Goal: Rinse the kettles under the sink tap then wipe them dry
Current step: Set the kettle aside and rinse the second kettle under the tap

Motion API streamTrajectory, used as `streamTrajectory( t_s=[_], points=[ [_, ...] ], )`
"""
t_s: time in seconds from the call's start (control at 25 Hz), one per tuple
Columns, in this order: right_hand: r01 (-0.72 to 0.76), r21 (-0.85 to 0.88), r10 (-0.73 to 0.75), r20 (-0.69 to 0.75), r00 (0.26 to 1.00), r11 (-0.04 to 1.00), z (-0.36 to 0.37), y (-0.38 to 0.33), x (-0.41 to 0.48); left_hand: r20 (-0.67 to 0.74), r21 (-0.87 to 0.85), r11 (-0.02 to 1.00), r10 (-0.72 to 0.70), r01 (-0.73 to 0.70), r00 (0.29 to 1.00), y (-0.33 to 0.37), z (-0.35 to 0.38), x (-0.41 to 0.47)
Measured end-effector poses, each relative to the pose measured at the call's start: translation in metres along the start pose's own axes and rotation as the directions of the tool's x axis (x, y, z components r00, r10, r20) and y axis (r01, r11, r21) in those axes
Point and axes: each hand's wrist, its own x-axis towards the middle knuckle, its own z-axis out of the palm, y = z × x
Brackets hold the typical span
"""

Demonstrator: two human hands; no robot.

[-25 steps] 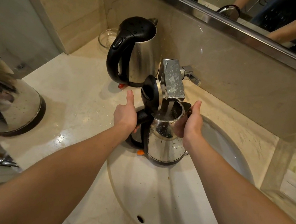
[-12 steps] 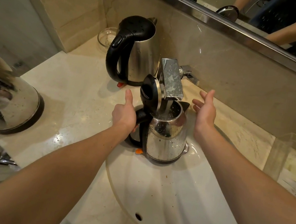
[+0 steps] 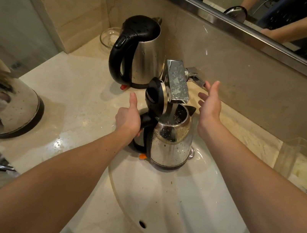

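The right hand has left the kettle.
Fingers spread, it nears the tap lever; the left hand grips the handle; filling looks nearly done.

My left hand grips the kettle handle (thumb pointing up); my right hand hovers free, fingers loosely spread.

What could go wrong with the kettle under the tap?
Only the left hand holds the kettle, by its handle; filling makes it heavier, so it might tip into the sink. Water from the tap may overflow, since the right hand is open and off the kettle. The raised lid could bump the tap.
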Motion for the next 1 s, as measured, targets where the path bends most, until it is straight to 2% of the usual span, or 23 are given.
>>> streamTrajectory(
  t_s=[0.24, 0.4, 0.52, 0.6, 0.72, 1.0],
  points=[
    [-0.002, 0.057, 0.006, -0.072, 0.997, 0.998, 0.014, 0.001, -0.012, 0.002, -0.009, 1.0, 0.007, -0.007, 1.0, -0.001, 0.0, -0.002],
    [-0.009, 0.081, 0.014, -0.062, 0.998, 0.997, 0.011, 0.005, -0.013, -0.004, -0.021, 1.0, 0.006, -0.006, 1.0, 0.002, -0.001, -0.005],
    [-0.122, 0.151, 0.137, -0.092, 0.986, 0.981, 0.003, 0.024, -0.014, 0.013, -0.03, 1.0, 0.004, -0.003, 1.0, 0.002, -0.004, -0.006],
    [-0.213, 0.195, 0.227, -0.054, 0.972, 0.958, -0.007, 0.042, -0.017, 0.027, -0.031, 1.0, 0.005, -0.004, 1.0, 0.001, -0.005, -0.006],
    [-0.255, 0.145, 0.255, 0.018, 0.967, 0.956, -0.014, 0.06, -0.019, 0.025, -0.031, 0.999, 0.012, -0.011, 1.0, 0.001, -0.006, -0.005],
    [-0.264, 0.12, 0.264, 0.015, 0.964, 0.957, -0.007, 0.064, -0.022, 0.043, -0.049, 0.999, -0.011, 0.013, 0.999, 0.001, -0.008, -0.008]
  ],
)
